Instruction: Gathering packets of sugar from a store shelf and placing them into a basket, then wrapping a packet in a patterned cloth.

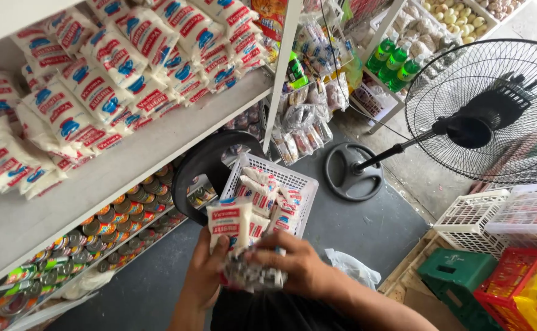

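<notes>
Head view: your left hand (206, 270) and right hand (299, 266) are both clamped on a stack of small white packets (234, 236) with red and blue print, held low at centre, just above a white basket (293, 184) holding more packets. A white shelf (127, 165) edge runs close on your left, piled with like packets. A standing fan (489, 110) sits right; grey floor (354, 230) lies open between.

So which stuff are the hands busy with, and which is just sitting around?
In use:
left hand
right hand
white packet in both hands
white basket holding more packets

Just around:
standing fan
tins on the low shelf
green crate
green bottles
</notes>
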